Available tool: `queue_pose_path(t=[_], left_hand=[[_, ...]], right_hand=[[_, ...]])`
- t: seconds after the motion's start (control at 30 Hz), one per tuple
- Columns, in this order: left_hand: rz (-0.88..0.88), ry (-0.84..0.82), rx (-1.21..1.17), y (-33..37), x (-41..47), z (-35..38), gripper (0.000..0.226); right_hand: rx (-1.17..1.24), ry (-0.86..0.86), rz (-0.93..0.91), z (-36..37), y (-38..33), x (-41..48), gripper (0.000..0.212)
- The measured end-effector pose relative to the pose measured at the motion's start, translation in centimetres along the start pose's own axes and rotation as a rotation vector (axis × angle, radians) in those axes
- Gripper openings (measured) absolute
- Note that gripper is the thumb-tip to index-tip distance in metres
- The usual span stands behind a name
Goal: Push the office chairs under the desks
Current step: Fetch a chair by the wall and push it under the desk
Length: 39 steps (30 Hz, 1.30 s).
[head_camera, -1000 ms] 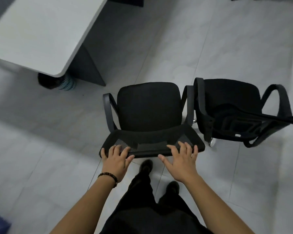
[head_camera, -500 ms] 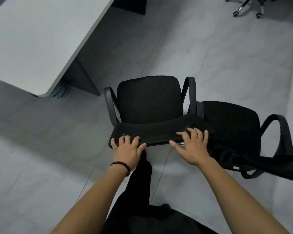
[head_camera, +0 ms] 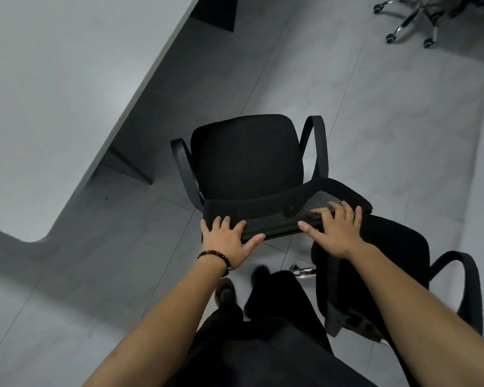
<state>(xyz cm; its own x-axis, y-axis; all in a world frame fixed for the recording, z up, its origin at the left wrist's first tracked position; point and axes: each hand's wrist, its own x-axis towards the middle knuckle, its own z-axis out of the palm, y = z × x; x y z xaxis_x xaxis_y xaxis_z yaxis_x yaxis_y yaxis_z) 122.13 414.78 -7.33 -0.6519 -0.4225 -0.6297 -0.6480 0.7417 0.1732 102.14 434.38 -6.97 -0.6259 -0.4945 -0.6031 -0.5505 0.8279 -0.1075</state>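
Note:
A black office chair [head_camera: 246, 160] with curved armrests stands in the middle of the floor, seat facing away from me. My left hand [head_camera: 225, 241] holds the left end of its mesh backrest top, fingers over the edge and thumb along the near side. My right hand [head_camera: 336, 230] lies on the right end of that backrest with fingers spread. The grey desk [head_camera: 53, 101] fills the upper left, its edge running diagonally; the chair sits just right of it, not under it.
A second black office chair [head_camera: 389, 261] stands close behind and to the right, under my right forearm. A chrome star base with castors [head_camera: 411, 20] shows at the top right. A dark desk leg panel [head_camera: 126, 166] stands under the desk edge. Grey tiled floor lies ahead.
The chair has rolled forward and left toward the desk with both hands on its backrest. The second chair has dropped behind to my right. The desk now looms larger.

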Motion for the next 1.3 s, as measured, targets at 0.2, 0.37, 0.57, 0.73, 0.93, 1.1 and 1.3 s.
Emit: queue_pose_path(t=[0.2, 0.37, 0.57, 0.73, 0.93, 1.1, 1.3], left_hand=[[-0.073, -0.061, -0.049, 2.5, 7.5, -5.9, 0.093], [-0.19, -0.067, -0.147, 4.6, 13.8, -10.1, 0.094], [-0.305, -0.075, -0.236, 6.1, 17.6, -13.2, 0.089], [-0.386, -0.072, -0.323, 6.7, 18.1, -13.6, 0.087], [-0.468, -0.05, -0.419, 7.1, 17.7, -13.7, 0.082], [-0.507, 0.024, -0.479, 6.6, 16.3, -13.0, 0.077], [-0.568, 0.085, -0.549, 5.8, 15.9, -12.3, 0.075]], right_hand=[[-0.03, 0.055, -0.087, -6.2, 1.3, 9.6, 0.094], [-0.116, 0.07, -0.189, -12.9, 0.9, 18.4, 0.093], [-0.185, 0.039, -0.306, -18.0, 0.1, 24.9, 0.093], [-0.24, 0.046, -0.39, -19.5, -1.3, 27.3, 0.093], [-0.365, 0.031, -0.52, -21.5, -3.7, 30.2, 0.097], [-0.406, 0.035, -0.633, -22.6, -6.3, 32.1, 0.098], [-0.443, 0.018, -0.734, -23.7, -9.9, 33.5, 0.092]])
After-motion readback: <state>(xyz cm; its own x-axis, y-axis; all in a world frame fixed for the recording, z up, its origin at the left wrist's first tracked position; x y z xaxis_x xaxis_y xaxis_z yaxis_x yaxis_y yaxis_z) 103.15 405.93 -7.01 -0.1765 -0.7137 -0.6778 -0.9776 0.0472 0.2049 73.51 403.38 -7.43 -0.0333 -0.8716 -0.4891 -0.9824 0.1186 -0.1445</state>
